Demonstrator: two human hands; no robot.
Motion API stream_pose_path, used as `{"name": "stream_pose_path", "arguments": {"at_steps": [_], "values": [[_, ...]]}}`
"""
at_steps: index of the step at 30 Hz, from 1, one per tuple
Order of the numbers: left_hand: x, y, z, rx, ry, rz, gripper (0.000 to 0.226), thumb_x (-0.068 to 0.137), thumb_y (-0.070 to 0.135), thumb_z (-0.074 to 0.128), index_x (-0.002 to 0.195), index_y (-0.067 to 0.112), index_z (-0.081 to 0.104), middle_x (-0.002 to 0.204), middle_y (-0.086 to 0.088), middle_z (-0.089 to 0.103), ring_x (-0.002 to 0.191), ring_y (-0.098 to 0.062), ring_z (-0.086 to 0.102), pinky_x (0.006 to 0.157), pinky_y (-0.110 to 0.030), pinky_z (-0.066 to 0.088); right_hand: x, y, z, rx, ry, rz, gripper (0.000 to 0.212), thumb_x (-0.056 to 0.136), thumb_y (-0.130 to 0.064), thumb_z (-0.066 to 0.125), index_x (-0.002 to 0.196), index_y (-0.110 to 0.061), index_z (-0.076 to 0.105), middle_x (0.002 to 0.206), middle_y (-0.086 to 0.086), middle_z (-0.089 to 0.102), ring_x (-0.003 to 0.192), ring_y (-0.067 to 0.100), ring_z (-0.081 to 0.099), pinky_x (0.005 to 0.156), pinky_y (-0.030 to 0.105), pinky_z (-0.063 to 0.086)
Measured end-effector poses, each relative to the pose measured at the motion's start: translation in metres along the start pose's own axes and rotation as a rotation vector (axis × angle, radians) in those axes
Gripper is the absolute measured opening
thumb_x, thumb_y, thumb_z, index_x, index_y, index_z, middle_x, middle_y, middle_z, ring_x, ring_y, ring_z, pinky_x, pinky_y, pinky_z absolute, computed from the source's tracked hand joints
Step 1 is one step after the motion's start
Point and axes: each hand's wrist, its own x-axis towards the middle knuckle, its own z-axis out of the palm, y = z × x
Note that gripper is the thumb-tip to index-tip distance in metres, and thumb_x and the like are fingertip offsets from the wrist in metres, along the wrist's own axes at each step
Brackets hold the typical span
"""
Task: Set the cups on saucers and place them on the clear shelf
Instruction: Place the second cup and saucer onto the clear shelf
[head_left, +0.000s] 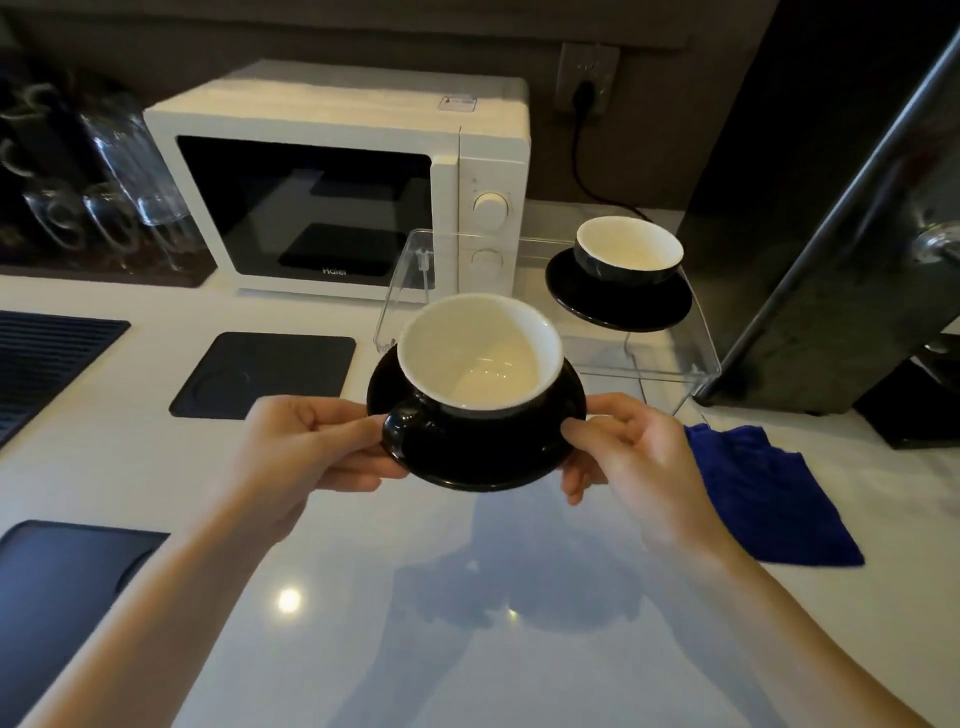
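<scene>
1. Holding the near glossy black round saucer (483, 457) above the pale glossy counter (363, 597), we pinch its left rim with our left hand (306, 447), thumb on top and fingers curled beneath.
2. The black cup with the cream inside (480, 358) sits upright on that saucer, handle toward our left hand.
3. Our right hand (623, 447) is clamped on the saucer's right rim the same way.
4. Behind, the clear acrylic shelf (670, 358) already carries a second black cup (628, 250) on its black saucer (618, 301) at its right end.
5. We judge one set done; this one remains, with the shelf's left part free.
</scene>
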Motion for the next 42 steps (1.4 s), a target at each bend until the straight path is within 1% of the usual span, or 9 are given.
{"name": "stream_pose_path", "arguments": {"at_steps": [8, 14, 23, 27, 31, 33, 35, 39, 42], "values": [[0.059, 0.039, 0.003, -0.054, -0.025, 0.006, 0.015, 0.083, 0.009, 0.056, 0.076, 0.007, 0.068, 0.059, -0.005, 0.074, 0.053, -0.010, 0.069, 0.042, -0.014, 0.050, 0.066, -0.040, 0.000, -0.073, 0.002, -0.102, 0.012, 0.084, 0.000, 0.054, 0.086, 0.008, 0.064, 0.052, 0.008, 0.064, 0.040, 0.012, 0.058, 0.043, 0.023, 0.052], [0.098, 0.039, 0.011, -0.044, 0.016, -0.023, 0.013, 0.084, 0.008, 0.056, 0.078, 0.004, 0.067, 0.059, -0.007, 0.073, 0.053, -0.011, 0.069, 0.044, -0.015, 0.051, 0.107, -0.031, 0.007, -0.129, 0.055, -0.050, 0.020, 0.086, -0.003, 0.055, 0.070, -0.010, 0.063, 0.054, 0.009, 0.064, 0.040, 0.009, 0.059, 0.044, 0.022, 0.054], [0.127, 0.020, 0.014, 0.041, 0.088, -0.054, 0.010, 0.081, 0.008, 0.060, 0.079, 0.002, 0.067, 0.060, -0.008, 0.073, 0.054, -0.014, 0.070, 0.045, -0.017, 0.052, 0.130, -0.006, 0.012, -0.297, 0.067, -0.008, 0.013, 0.088, -0.009, 0.054, 0.083, -0.003, 0.064, 0.057, 0.009, 0.067, 0.049, 0.017, 0.065, 0.049, 0.021, 0.056], [0.133, 0.015, 0.015, 0.044, 0.095, -0.034, 0.009, 0.081, 0.006, 0.059, 0.079, 0.002, 0.067, 0.054, -0.005, 0.072, 0.051, -0.013, 0.069, 0.044, -0.016, 0.051, 0.134, -0.003, 0.014, -0.324, 0.073, -0.009, 0.010, 0.088, -0.011, 0.054, 0.082, -0.009, 0.061, 0.059, 0.009, 0.067, 0.052, 0.018, 0.066, 0.052, 0.023, 0.056], [0.136, 0.012, 0.016, 0.096, 0.096, 0.007, 0.008, 0.080, 0.009, 0.061, 0.079, 0.004, 0.067, 0.053, -0.003, 0.071, 0.049, -0.011, 0.068, 0.045, -0.017, 0.052, 0.136, -0.003, 0.015, -0.378, 0.065, -0.008, 0.014, 0.090, -0.014, 0.054, 0.077, -0.021, 0.053, 0.059, 0.006, 0.066, 0.050, 0.016, 0.065, 0.050, 0.017, 0.053], [0.135, 0.011, 0.015, 0.150, 0.102, 0.053, 0.008, 0.080, 0.012, 0.062, 0.077, 0.006, 0.067, 0.050, 0.000, 0.070, 0.047, -0.011, 0.067, 0.045, -0.017, 0.052, 0.137, -0.006, 0.016, -0.444, 0.056, 0.014, 0.008, 0.090, -0.017, 0.054, 0.083, -0.013, 0.054, 0.061, 0.008, 0.066, 0.049, 0.014, 0.064, 0.050, 0.016, 0.052], [0.129, 0.010, 0.013, 0.191, 0.135, 0.121, 0.010, 0.081, 0.017, 0.062, 0.076, 0.011, 0.067, 0.048, 0.000, 0.069, 0.045, -0.010, 0.066, 0.043, -0.017, 0.051, 0.135, -0.009, 0.016, -0.562, 0.083, 0.003, 0.017, 0.089, -0.020, 0.055, 0.092, -0.004, 0.058, 0.067, 0.010, 0.069, 0.053, 0.015, 0.065, 0.055, 0.020, 0.054], [0.114, -0.005, 0.004, 0.322, 0.406, 0.340, 0.012, 0.081, 0.024, 0.060, 0.089, 0.018, 0.067, 0.070, 0.003, 0.069, 0.059, -0.010, 0.066, 0.047, -0.012, 0.049, 0.114, -0.012, 0.017, -0.862, 0.261, -0.335, 0.027, 0.087, -0.025, 0.058, 0.107, -0.008, 0.060, 0.082, 0.007, 0.067, 0.075, 0.020, 0.062, 0.065, 0.032, 0.051], [0.113, -0.030, 0.001, 0.305, 0.392, 0.265, 0.032, 0.084, 0.032, 0.055, 0.106, 0.012, 0.066, 0.094, -0.004, 0.068, 0.087, -0.018, 0.064, 0.075, -0.031, 0.054, 0.091, -0.004, 0.031, -0.936, 0.266, -0.602, 0.025, 0.083, -0.026, 0.064, 0.101, -0.009, 0.065, 0.090, 0.007, 0.067, 0.084, 0.020, 0.061, 0.063, 0.030, 0.052]]}}
